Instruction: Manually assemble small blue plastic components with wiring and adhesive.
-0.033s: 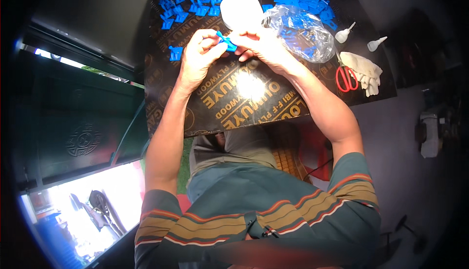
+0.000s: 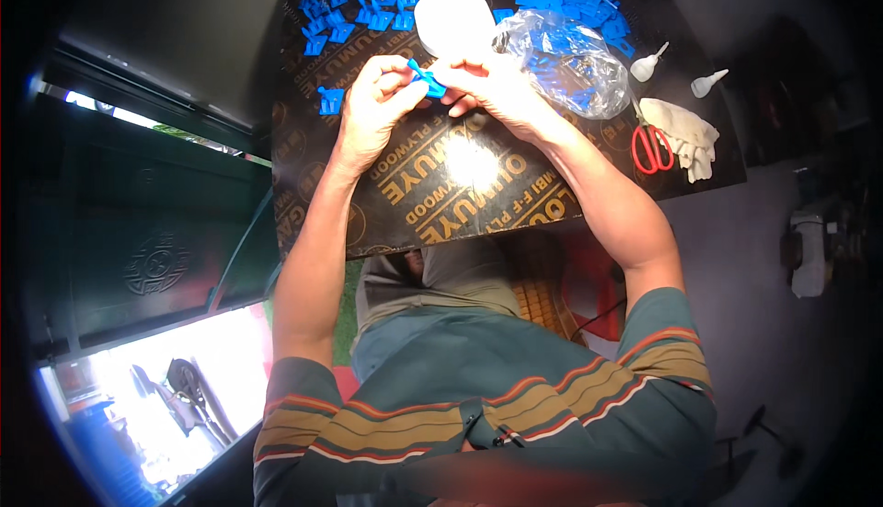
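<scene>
One blue clip (image 2: 426, 79) between both hands' fingers (image 2: 402, 84).

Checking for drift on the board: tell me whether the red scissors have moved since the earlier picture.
No. The red-handled scissors lie in the same spot beside the white glove, near the dark board's right edge, as before.

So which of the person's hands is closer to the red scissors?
Right. The right hand is a short way left of the red scissors; the left hand lies beyond it, farther off.
</scene>
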Available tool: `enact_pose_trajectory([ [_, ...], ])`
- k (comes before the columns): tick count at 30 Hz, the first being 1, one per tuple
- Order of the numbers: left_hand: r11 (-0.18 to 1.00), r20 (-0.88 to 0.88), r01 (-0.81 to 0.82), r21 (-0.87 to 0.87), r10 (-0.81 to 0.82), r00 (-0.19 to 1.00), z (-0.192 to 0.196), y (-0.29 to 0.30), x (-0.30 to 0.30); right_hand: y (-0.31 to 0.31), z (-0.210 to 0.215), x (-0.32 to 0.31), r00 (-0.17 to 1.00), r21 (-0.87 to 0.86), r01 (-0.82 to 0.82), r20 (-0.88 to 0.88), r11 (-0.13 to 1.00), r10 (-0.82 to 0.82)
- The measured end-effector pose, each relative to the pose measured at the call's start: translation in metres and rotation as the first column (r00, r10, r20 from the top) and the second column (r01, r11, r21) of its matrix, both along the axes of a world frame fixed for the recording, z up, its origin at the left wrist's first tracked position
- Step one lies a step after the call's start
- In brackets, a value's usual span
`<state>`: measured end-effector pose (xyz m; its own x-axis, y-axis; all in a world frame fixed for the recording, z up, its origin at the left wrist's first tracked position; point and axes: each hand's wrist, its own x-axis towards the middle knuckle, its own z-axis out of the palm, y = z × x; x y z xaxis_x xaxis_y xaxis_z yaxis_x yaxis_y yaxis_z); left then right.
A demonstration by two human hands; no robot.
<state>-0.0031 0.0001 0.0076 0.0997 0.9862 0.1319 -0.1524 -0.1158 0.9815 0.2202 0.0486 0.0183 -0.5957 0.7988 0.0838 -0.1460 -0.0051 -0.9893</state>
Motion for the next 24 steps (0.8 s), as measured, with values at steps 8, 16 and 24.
enact_pose_trajectory([
  [8, 0.989, 0.013, -0.104, 0.108, 0.103, 0.995, -0.005, 0.002, 0.003, 0.003, -0.004, -0.002, 0.998, 0.006, 0.066, -0.001, 0.998, -0.066],
  [16, 0.980, -0.060, -0.184, 0.075, 0.189, 0.980, -0.015, 0.003, 0.003, -0.001, -0.017, -0.013, 0.935, 0.319, 0.272, 0.136, 0.908, -0.328],
  [24, 0.986, 0.261, -0.086, -0.141, 0.121, 0.958, -0.021, 0.002, 0.013, -0.008, -0.020, -0.021, 0.894, 0.545, 0.333, 0.077, 0.769, -0.441],
])
